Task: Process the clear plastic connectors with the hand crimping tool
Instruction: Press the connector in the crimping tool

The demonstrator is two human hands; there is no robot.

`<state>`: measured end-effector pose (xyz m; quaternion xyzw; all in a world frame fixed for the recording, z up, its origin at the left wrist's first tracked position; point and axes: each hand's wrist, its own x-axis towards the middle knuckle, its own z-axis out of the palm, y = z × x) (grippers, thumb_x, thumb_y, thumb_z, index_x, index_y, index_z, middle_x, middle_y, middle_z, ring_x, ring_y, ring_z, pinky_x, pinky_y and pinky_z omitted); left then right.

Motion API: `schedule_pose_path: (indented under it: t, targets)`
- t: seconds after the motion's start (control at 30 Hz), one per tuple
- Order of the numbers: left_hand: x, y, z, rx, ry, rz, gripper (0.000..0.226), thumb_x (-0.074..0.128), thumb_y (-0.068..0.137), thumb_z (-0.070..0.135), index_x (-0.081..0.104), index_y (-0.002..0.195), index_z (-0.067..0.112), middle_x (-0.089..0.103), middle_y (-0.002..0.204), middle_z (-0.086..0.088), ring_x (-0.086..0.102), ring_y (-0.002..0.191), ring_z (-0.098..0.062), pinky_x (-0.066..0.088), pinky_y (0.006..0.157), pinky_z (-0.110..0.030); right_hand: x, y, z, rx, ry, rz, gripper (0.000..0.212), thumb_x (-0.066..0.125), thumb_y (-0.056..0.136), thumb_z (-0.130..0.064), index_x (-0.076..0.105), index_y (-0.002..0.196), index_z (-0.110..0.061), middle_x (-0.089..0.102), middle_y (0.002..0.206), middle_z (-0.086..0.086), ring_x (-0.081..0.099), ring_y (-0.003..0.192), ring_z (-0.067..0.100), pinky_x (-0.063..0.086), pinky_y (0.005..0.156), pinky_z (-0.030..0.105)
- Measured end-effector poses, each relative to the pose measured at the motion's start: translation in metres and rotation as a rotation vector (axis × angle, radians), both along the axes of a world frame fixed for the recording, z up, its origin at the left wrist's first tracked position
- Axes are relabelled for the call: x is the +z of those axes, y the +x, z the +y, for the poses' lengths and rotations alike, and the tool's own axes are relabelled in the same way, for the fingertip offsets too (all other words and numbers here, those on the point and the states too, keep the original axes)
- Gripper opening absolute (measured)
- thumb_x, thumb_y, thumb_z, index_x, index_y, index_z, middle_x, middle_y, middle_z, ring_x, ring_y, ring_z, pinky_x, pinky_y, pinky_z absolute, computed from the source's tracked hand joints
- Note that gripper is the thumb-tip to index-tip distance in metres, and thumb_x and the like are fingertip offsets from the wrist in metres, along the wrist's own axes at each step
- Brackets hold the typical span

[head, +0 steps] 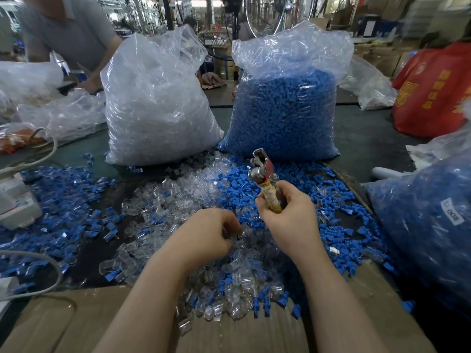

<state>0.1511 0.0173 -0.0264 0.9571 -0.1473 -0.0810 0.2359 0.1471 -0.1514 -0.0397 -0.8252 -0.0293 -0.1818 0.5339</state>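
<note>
- Two hands show. The right hand (290,215) holds one crimping tool (265,179) upright, with its fingers (285,197) curled tight round the yellow handle. The metal head of the tool points up.
- The left hand (206,233) rests low on the pile of clear connectors (163,200). Its fingers (229,233) are curled and seem to pinch one clear piece, but it is hard to tell.
- The clear connectors lie loose on the desk (369,138), far too many to count. Blue caps (328,200) lie mixed in and beside them.
- Two big plastic bags stand at the back. The left bag (158,98) is full of clear pieces. The blue bag (285,108) next to it is full of blue caps.
- A third bag (428,225) on the right also holds blue pieces.
- One flat piece of cardboard (76,322) lies at the near edge.
</note>
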Motion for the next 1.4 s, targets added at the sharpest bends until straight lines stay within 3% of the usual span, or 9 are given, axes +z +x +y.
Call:
schedule_pose_path:
  t: [0.2,0.27,0.37,0.5,0.67,0.8,0.87,1.07,1.4]
  targets:
    - [-0.007,0.001,-0.002,0.094,-0.064,-0.034,0.021,0.082,0.078,0.023,0.067,0.092,0.029,0.064,0.088,0.017,0.061,0.082,-0.001,0.052,0.075,-0.019,-0.001,0.000,0.000,-0.006,-0.020,-0.004,0.016,0.068,0.086,-0.025,0.057,0.075,-0.024,0.057,0.066,-0.013,0.048,0.055,0.010,0.043,0.055,0.032]
    - [-0.008,0.001,-0.001,0.159,-0.157,-0.030,0.021,0.085,0.074,0.026,0.066,0.084,0.030,0.067,0.083,0.014,0.062,0.076,0.001,0.052,0.069,-0.016,0.000,0.000,0.000,-0.006,-0.012,-0.005,0.016,0.068,0.086,-0.025,0.057,0.075,-0.023,0.058,0.068,-0.010,0.049,0.056,0.012,0.044,0.056,0.036]
    - [-0.006,0.002,0.000,0.261,-0.393,-0.033,0.022,0.087,0.071,0.025,0.066,0.074,0.024,0.070,0.068,0.010,0.065,0.063,0.002,0.047,0.054,-0.009,0.002,-0.001,0.001,-0.007,0.007,-0.004,0.015,0.068,0.086,-0.025,0.058,0.076,-0.020,0.058,0.068,-0.003,0.052,0.060,0.019,0.046,0.059,0.042]
    - [0.000,0.000,0.003,0.324,-0.701,0.008,0.015,0.085,0.073,0.021,0.071,0.077,0.021,0.074,0.072,0.006,0.070,0.067,-0.009,0.054,0.061,-0.016,0.005,-0.002,0.001,0.009,0.027,0.002,0.012,0.068,0.087,-0.023,0.061,0.079,-0.017,0.059,0.068,0.003,0.054,0.064,0.025,0.048,0.062,0.045]
    - [0.005,0.000,0.002,0.343,-1.097,0.188,0.022,0.081,0.062,0.022,0.075,0.083,0.018,0.076,0.083,-0.004,0.070,0.076,-0.014,0.059,0.071,-0.025,0.006,-0.004,0.002,0.063,0.094,-0.006,0.013,0.068,0.090,-0.020,0.061,0.081,-0.012,0.050,0.060,-0.003,0.040,0.053,0.006,0.039,0.052,0.026]
    - [0.005,-0.001,0.001,0.291,-1.258,0.280,0.026,0.077,0.067,0.016,0.069,0.091,0.010,0.076,0.095,-0.012,0.074,0.087,-0.021,0.058,0.068,-0.024,0.006,-0.005,0.002,0.088,0.121,-0.023,0.013,0.067,0.091,-0.019,0.061,0.080,-0.015,0.048,0.056,-0.012,0.040,0.051,0.004,0.037,0.049,0.017]
    - [0.005,-0.002,0.001,0.276,-1.264,0.250,0.024,0.078,0.067,0.014,0.070,0.090,0.011,0.076,0.094,-0.012,0.074,0.086,-0.021,0.057,0.069,-0.022,0.007,-0.005,0.002,0.100,0.124,-0.026,0.012,0.067,0.091,-0.018,0.061,0.080,-0.016,0.050,0.057,-0.013,0.042,0.051,0.003,0.037,0.050,0.016]
    - [0.004,-0.004,-0.003,0.262,-1.012,-0.018,0.027,0.081,0.073,0.003,0.069,0.094,0.015,0.075,0.084,0.004,0.070,0.077,-0.007,0.053,0.070,-0.015,0.009,-0.006,0.005,0.137,0.150,-0.043,0.018,0.068,0.090,-0.014,0.062,0.080,-0.026,0.061,0.065,-0.019,0.053,0.057,-0.002,0.042,0.056,0.011]
    - [0.009,-0.006,-0.003,0.212,-0.963,-0.034,0.024,0.076,0.078,0.003,0.076,0.091,0.023,0.077,0.091,0.009,0.072,0.085,-0.005,0.053,0.073,-0.012,0.009,-0.006,0.005,0.143,0.149,-0.066,0.011,0.069,0.090,-0.016,0.064,0.083,-0.022,0.063,0.076,-0.001,0.054,0.061,0.007,0.046,0.058,0.018]
